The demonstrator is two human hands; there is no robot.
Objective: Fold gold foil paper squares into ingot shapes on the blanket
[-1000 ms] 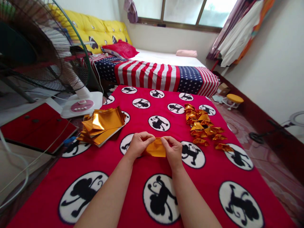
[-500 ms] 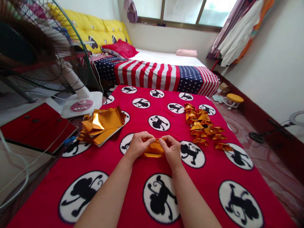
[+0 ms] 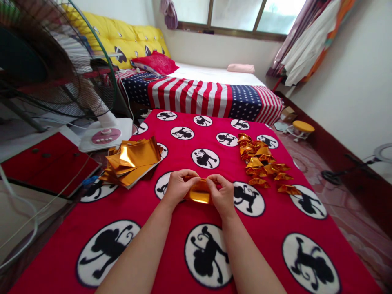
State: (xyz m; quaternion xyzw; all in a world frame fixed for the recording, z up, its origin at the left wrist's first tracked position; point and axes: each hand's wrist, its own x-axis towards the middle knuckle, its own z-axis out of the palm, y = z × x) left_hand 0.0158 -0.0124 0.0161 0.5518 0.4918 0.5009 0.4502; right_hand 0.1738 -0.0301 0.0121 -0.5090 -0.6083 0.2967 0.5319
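A piece of shiny gold paper (image 3: 199, 193) is held between both hands above the middle of the red cloth (image 3: 171, 253). My left hand (image 3: 181, 187) pinches its top edge on the left side. On the right side, my right hand (image 3: 221, 192) pinches the same edge, its thumb and index fingertip together. The fingertips of the two hands are close to each other. To the left lies a stack of flat gold sheets (image 3: 134, 157). Several folded gold pieces (image 3: 255, 161) sit in a group on the right part of the cloth.
An electric fan (image 3: 105, 132) stands at the left beside the cloth, near a red panel (image 3: 45, 157). Behind is a bed with a striped, starred cover (image 3: 196, 96). A yellow stool (image 3: 303, 126) is on the floor at right.
The gold paper has tilted slightly between the fingers, and its bright reflection has shifted. Both hands keep their pinch in nearly the same place.
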